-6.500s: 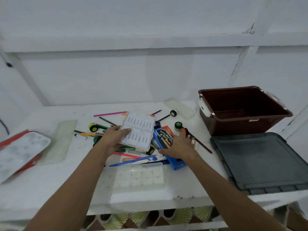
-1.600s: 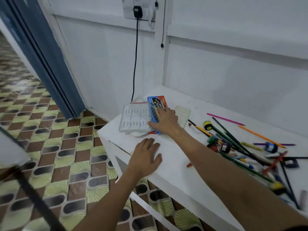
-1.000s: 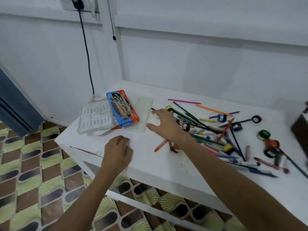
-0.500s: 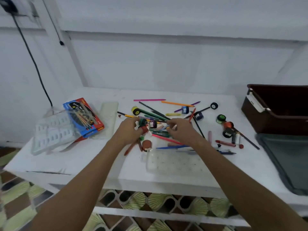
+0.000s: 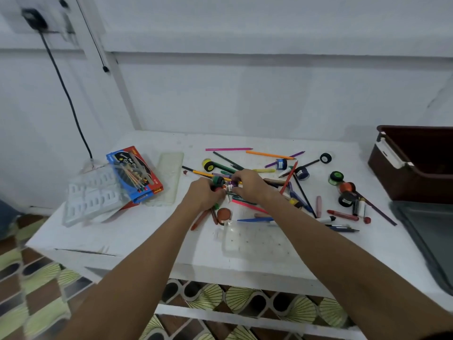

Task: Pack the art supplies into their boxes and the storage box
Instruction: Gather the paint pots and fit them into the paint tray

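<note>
A heap of coloured pencils, crayons and small paint pots lies scattered over the middle of the white table. Both my hands meet in this heap. My left hand curls round a green-lidded pot. My right hand pinches a small purple-labelled pot right beside it. The blue-and-red pencil box lies at the left on clear plastic trays. The brown storage box stands open at the far right.
A clear lid lies beside the pencil box, and another clear tray sits near the front edge under my right forearm. The grey box lid lies at the right front. A black cable hangs down the wall at the left.
My right hand left the pencil box at the table's left end. Both hands moved into the heap and closed together on small pots.
</note>
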The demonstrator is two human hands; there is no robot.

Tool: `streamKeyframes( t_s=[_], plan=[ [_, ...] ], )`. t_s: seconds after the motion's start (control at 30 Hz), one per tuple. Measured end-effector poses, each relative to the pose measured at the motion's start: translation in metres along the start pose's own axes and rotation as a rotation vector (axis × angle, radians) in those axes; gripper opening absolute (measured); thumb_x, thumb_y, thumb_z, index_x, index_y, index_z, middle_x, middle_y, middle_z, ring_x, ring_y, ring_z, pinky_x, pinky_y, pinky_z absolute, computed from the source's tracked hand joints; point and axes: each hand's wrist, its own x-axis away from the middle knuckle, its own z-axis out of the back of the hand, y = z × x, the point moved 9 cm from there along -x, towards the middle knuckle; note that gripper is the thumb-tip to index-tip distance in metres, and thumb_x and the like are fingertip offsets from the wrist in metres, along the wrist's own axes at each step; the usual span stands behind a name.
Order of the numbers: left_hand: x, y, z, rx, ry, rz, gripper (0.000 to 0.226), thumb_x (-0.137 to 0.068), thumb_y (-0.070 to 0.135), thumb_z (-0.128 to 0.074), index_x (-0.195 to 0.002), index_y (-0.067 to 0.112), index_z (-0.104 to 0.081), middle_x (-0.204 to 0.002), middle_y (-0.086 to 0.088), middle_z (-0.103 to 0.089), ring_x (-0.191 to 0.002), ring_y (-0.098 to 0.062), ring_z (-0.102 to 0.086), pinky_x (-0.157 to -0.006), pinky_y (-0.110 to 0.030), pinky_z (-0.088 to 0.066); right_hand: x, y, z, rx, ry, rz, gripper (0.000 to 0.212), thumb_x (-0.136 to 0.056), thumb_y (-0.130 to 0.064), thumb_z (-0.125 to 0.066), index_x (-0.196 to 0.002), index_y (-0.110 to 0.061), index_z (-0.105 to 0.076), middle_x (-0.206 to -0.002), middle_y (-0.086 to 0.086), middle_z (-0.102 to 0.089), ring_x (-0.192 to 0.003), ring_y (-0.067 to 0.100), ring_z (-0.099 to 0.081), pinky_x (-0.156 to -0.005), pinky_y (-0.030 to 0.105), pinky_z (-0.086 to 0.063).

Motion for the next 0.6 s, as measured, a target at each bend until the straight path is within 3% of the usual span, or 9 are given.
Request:
streamKeyframes(
  t_s=[0.13,0.3,0.4,0.5,0.6],
  plan=[
    [0.01,0.0,0.01,0.015,0.087,-0.017,0.035,-0.086,0.041,-0.063,-0.091,0.007,-0.068,-0.072,-0.007,-0.063,-0.064,-0.016,-0.054,-0.05,-0.025,-0.037,0.008,-0.004,0.006,-0.099,0.085,0.029,0.024,-0.076,-0.013,-0.071,-0.099,-0.004,-0.068,-0.092,0.012,-0.057,-0.08,0.019,-0.051,-0.068,0.023,-0.037],
    [0.037,0.007,0.031,0.271,0.186,-0.024,0.026,-0.075,0.032,-0.072,-0.095,0.019,-0.062,-0.078,0.005,-0.064,-0.066,-0.006,-0.057,-0.053,-0.017,-0.036,0.033,-0.003,0.029,-0.199,0.211,0.043,0.03,-0.067,-0.015,-0.074,-0.097,-0.009,-0.068,-0.09,0.01,-0.053,-0.083,0.018,-0.05,-0.068,0.02,-0.04],
    [0.06,0.018,0.025,0.309,0.131,-0.082,0.033,-0.074,0.029,-0.071,-0.103,0.021,-0.058,-0.087,0.008,-0.06,-0.074,-0.006,-0.057,-0.057,-0.016,-0.038,0.066,-0.008,0.029,-0.209,0.092,0.019,0.034,-0.069,-0.02,-0.078,-0.101,-0.016,-0.067,-0.102,0.003,-0.056,-0.09,0.015,-0.057,-0.08,0.024,-0.05],
    [0.08,0.031,0.009,0.173,0.03,-0.224,0.042,-0.076,0.027,-0.067,-0.118,0.026,-0.06,-0.098,0.007,-0.056,-0.086,-0.01,-0.057,-0.066,-0.013,-0.039,0.1,-0.011,0.025,-0.247,0.017,0.007,0.042,-0.071,-0.021,-0.078,-0.111,-0.016,-0.065,-0.104,-0.003,-0.063,-0.089,0.009,-0.059,-0.079,0.017,-0.048],
    [0.092,0.032,-0.006,0.042,-0.006,-0.343,0.035,-0.075,0.025,-0.069,-0.11,0.023,-0.065,-0.095,0.001,-0.057,-0.086,-0.015,-0.055,-0.074,-0.021,-0.043,0.12,-0.006,0.018,-0.241,0.014,-0.042,0.044,-0.071,-0.023,-0.079,-0.112,-0.014,-0.065,-0.102,-0.002,-0.066,-0.086,0.012,-0.062,-0.08,0.025,-0.052]
  ],
)
